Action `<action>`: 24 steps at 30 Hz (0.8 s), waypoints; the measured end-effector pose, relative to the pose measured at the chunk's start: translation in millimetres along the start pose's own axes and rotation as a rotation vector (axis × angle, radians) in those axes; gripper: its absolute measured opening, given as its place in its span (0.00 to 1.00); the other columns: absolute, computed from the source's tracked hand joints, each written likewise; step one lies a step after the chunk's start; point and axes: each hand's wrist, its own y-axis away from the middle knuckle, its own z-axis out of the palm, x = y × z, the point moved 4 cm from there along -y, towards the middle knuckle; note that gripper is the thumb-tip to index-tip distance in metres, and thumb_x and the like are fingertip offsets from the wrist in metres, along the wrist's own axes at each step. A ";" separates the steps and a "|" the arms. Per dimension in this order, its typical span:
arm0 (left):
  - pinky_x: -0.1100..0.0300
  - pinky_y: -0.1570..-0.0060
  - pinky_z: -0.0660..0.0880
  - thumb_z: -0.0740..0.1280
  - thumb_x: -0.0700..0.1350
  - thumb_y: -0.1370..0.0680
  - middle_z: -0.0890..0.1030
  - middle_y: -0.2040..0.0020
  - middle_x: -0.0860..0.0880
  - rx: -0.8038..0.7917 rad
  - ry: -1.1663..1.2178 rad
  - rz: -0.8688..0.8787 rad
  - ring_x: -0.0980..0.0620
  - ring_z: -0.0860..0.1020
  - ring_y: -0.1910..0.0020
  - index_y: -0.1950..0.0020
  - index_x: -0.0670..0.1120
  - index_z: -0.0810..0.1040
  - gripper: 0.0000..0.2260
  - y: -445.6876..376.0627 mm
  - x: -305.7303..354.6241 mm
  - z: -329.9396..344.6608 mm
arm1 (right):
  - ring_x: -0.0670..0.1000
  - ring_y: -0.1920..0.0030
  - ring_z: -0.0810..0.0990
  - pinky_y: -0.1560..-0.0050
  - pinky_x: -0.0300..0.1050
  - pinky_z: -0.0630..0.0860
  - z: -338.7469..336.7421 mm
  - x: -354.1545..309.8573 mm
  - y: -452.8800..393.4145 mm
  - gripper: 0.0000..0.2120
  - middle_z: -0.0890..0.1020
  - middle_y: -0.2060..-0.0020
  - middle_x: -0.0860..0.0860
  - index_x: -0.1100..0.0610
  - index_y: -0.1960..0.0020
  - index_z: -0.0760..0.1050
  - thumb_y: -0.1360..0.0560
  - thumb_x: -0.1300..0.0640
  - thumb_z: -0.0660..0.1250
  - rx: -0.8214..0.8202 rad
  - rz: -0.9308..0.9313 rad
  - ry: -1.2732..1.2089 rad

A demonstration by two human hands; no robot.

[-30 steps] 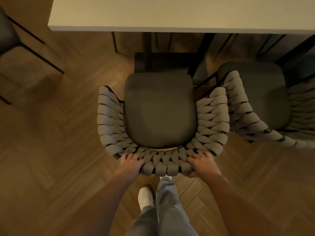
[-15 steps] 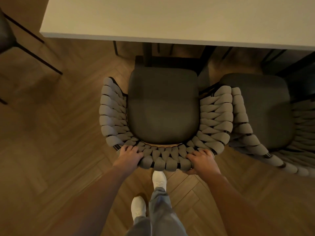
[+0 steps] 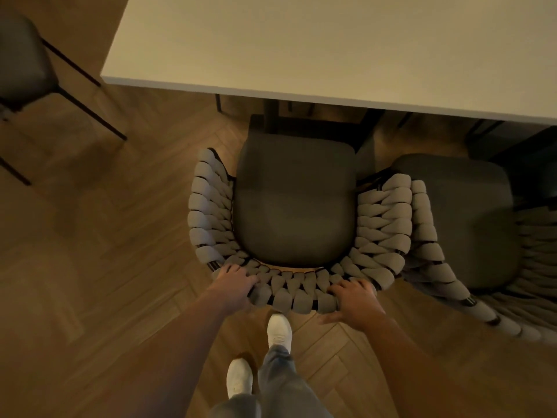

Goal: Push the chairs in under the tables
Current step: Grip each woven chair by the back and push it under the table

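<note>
Left hand (image 3: pixel 233 285) and right hand (image 3: pixel 352 300) both grasp the chair (image 3: pixel 295 203) backrest, fingers curled over its woven rim. Seat ahead of fingers, front edge near the table (image 3: pixel 301 55).

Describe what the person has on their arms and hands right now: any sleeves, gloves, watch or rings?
Both forearms are bare as far as the frame shows, with no sleeves in view. The left hand and right hand wear no gloves, and no watch, bracelet or ring is visible in the dim light.
</note>
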 end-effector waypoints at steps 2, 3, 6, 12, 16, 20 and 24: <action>0.46 0.26 0.64 0.70 0.62 0.22 0.71 0.27 0.47 0.046 0.085 0.007 0.44 0.66 0.26 0.22 0.52 0.67 0.32 9.2 -1.3 -11.9 | 0.54 0.28 0.70 0.26 0.57 0.60 -13.8 -5.9 2.2 0.56 0.74 0.29 0.48 0.44 0.26 0.68 0.45 0.14 0.48 -0.041 0.035 -0.077; 0.48 0.30 0.68 0.68 0.64 0.22 0.73 0.30 0.47 0.082 0.146 0.001 0.45 0.68 0.29 0.24 0.51 0.68 0.31 14.7 -3.2 -18.6 | 0.54 0.31 0.73 0.29 0.55 0.66 -22.7 -9.6 3.9 0.54 0.76 0.32 0.49 0.45 0.27 0.70 0.42 0.14 0.49 -0.034 0.067 -0.142; 0.53 0.39 0.72 0.61 0.64 0.18 0.75 0.35 0.49 0.193 0.376 -0.049 0.48 0.73 0.36 0.27 0.51 0.72 0.25 34.2 -16.2 -38.8 | 0.50 0.45 0.79 0.46 0.49 0.77 -49.3 -27.2 6.7 0.32 0.81 0.42 0.50 0.48 0.35 0.74 0.25 0.25 0.57 0.009 0.112 -0.327; 0.59 0.47 0.74 0.62 0.56 0.15 0.80 0.41 0.52 0.339 0.676 -0.142 0.54 0.78 0.44 0.31 0.51 0.77 0.16 73.5 -58.9 -61.9 | 0.47 0.52 0.79 0.49 0.48 0.79 -96.5 -86.2 -1.9 0.22 0.81 0.49 0.47 0.49 0.37 0.76 0.20 0.35 0.60 0.095 0.073 -0.369; 0.58 0.48 0.76 0.62 0.55 0.15 0.82 0.45 0.53 0.430 0.781 -0.220 0.54 0.79 0.47 0.34 0.51 0.79 0.14 99.8 -99.2 -65.8 | 0.48 0.49 0.79 0.46 0.48 0.78 -126.4 -140.4 -7.7 0.20 0.81 0.45 0.48 0.49 0.35 0.75 0.19 0.37 0.61 0.099 0.035 -0.383; 0.58 0.52 0.74 0.62 0.55 0.16 0.81 0.49 0.51 0.515 0.832 -0.293 0.51 0.80 0.49 0.37 0.48 0.80 0.15 136.4 -164.7 -59.8 | 0.49 0.48 0.78 0.47 0.48 0.77 -159.2 -212.7 -14.8 0.19 0.81 0.45 0.49 0.50 0.35 0.75 0.18 0.39 0.61 0.087 -0.014 -0.378; 0.52 0.49 0.78 0.63 0.54 0.16 0.84 0.48 0.46 0.533 0.856 -0.372 0.45 0.81 0.46 0.40 0.45 0.82 0.15 179.0 -243.0 -45.8 | 0.49 0.47 0.78 0.44 0.49 0.77 -191.5 -296.9 -20.9 0.18 0.81 0.44 0.49 0.50 0.35 0.75 0.18 0.40 0.60 0.108 -0.036 -0.399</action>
